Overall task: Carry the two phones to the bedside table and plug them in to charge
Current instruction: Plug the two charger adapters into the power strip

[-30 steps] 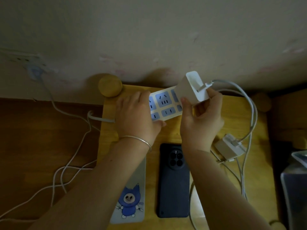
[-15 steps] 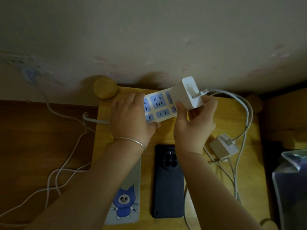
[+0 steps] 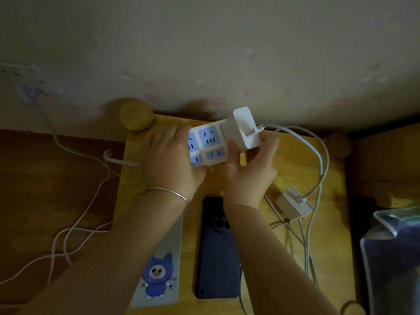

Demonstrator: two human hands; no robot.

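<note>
Two phones lie face down on the wooden bedside table (image 3: 331,242): a dark blue phone (image 3: 217,258) in the middle and a pale phone with a blue cat case (image 3: 160,276) to its left, partly under my left forearm. My left hand (image 3: 169,162) presses down on a white power strip (image 3: 208,144) with blue sockets at the table's back. My right hand (image 3: 248,169) grips a white charger block (image 3: 243,128), its cable attached, held against the strip's right end. A second white charger (image 3: 293,203) lies loose to the right.
White cables (image 3: 316,169) loop over the table's right side and others trail across the brown floor (image 3: 45,189) at left. Round wooden knobs (image 3: 136,114) mark the table corners. The wall (image 3: 204,53) is right behind. A shiny bag (image 3: 393,253) sits at the right edge.
My right hand has brought the white charger block lower and closer onto the power strip's right end. My left hand stays on the strip. The phones have not moved.
</note>
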